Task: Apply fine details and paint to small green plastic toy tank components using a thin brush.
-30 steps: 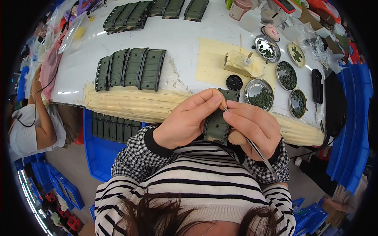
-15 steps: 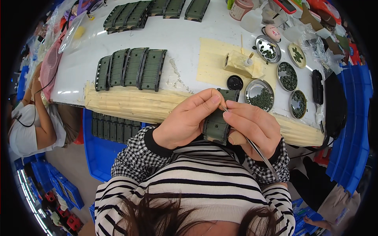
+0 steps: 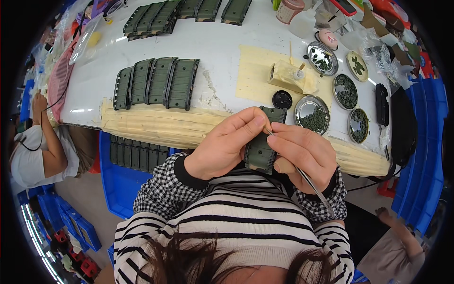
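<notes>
A curved dark green ribbed plastic piece (image 3: 260, 150) with camouflage at its ends is held upright between my hands, near the table's front edge. My left hand (image 3: 226, 142) is closed at its left side, other fingers hidden behind it. Its thumb and forefinger pinch together over the piece, at the tip of the tweezers; anything tiny there is too small to make out. My right hand (image 3: 309, 154) grips metal tweezers (image 3: 309, 181), their tip pointing at those fingertips and their back end toward my wrist. A tan wrap covers one right fingertip.
Similar green pieces (image 3: 158, 85) stand in rows on the white table. Round metal dishes (image 3: 312, 115) of small green parts, a black cap (image 3: 282, 99) and a tape-covered bottle holder (image 3: 291, 76) lie right. A blue crate (image 3: 125, 182) holds more pieces below. Co-workers sit left and right.
My hands, the tweezers and the green piece hold almost the same position. At the lower right, a co-worker's arm has come forward; the left co-worker's arm has shifted too.
</notes>
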Motion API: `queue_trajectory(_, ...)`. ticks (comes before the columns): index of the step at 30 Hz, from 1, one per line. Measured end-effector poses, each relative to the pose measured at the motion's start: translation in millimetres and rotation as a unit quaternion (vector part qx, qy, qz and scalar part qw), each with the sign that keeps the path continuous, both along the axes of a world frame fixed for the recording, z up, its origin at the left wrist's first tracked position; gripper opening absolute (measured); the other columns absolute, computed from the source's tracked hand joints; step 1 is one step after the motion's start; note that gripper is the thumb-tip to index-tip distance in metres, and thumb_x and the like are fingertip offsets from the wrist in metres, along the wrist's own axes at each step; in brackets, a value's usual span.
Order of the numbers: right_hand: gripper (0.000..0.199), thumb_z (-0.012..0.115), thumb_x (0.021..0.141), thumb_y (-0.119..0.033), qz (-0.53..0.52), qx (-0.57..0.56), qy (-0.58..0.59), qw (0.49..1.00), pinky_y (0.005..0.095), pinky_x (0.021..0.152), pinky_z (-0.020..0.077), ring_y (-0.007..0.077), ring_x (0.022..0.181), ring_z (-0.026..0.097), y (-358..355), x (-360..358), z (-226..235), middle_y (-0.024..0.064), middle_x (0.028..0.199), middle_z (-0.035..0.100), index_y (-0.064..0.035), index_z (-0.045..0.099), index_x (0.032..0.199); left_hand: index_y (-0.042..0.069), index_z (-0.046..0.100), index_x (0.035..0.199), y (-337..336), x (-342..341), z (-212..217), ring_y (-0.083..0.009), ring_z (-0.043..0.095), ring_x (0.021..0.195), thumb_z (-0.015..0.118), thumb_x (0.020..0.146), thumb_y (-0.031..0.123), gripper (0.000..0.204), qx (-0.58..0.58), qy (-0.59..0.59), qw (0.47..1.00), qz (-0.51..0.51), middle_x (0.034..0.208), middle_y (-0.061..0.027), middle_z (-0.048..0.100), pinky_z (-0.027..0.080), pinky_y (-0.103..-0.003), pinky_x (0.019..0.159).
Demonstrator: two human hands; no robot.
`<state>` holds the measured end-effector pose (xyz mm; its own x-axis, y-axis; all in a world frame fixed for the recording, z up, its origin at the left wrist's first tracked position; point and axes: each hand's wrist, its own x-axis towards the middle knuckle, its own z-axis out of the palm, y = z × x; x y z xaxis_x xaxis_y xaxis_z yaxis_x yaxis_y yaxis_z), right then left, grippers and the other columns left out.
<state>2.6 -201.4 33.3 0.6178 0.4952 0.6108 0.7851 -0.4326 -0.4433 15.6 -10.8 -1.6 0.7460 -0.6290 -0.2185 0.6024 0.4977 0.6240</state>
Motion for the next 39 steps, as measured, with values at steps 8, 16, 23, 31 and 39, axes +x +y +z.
queue_trajectory(8,0.034,0.072,0.078,-0.022,0.004,0.000,0.008,1.000,0.0331,0.072,0.0582,0.0296,0.091,0.069,-0.5,0.3,2.3,0.0145,0.094,0.068,0.0018,0.067,0.101,0.006,0.054,0.100,1.0,1.7,-0.3,-0.0051,0.051,0.088,0.045,0.104,0.027,0.024,-0.015,0.004,1.000,-0.007,0.094,0.0014,0.054,0.045,-0.021,0.079)
queue_trajectory(16,0.031,0.072,0.077,-0.020,0.006,0.005,0.011,1.000,0.0334,0.073,0.0584,0.0296,0.091,0.069,1.8,1.6,1.2,0.0146,0.093,0.068,0.0019,0.068,0.099,0.006,0.054,0.101,2.2,1.3,-0.6,-0.0054,0.051,0.089,0.044,0.104,0.027,0.023,-0.017,-0.003,1.000,-0.001,0.095,0.0009,0.054,0.045,-0.021,0.079)
queue_trajectory(23,0.021,0.069,0.081,-0.011,-0.006,0.047,0.051,0.998,0.0333,0.073,0.0567,0.0304,0.089,0.069,-1.0,0.6,3.5,0.0159,0.092,0.068,0.0019,0.068,0.097,0.005,0.050,0.114,6.1,2.3,0.3,-0.0096,0.054,0.094,0.040,0.105,0.027,0.026,-0.011,-0.023,0.999,-0.026,0.103,-0.0027,0.055,0.046,-0.025,0.084)
queue_trajectory(31,0.014,0.056,0.094,-0.005,-0.198,0.173,0.173,0.949,0.0315,0.073,0.0470,0.0212,0.079,0.058,-16.5,11.5,-20.4,0.0107,0.084,0.067,0.0015,0.068,0.094,0.019,0.002,0.155,15.5,0.1,16.1,-0.0353,0.055,0.121,0.030,0.105,0.020,0.057,-0.020,-0.049,0.996,0.077,0.153,-0.0177,0.025,0.046,-0.050,0.104)
queue_trajectory(39,0.012,0.063,0.090,-0.008,-0.214,0.104,0.177,0.955,0.0295,0.069,0.0442,0.0196,0.078,0.054,-11.5,19.6,-33.6,0.0052,0.079,0.066,-0.0033,0.071,0.097,0.012,0.005,0.154,20.3,-0.6,10.7,-0.0311,0.053,0.123,0.045,0.101,0.032,0.069,-0.020,-0.067,0.992,0.103,0.142,-0.0225,0.041,0.045,-0.047,0.104)
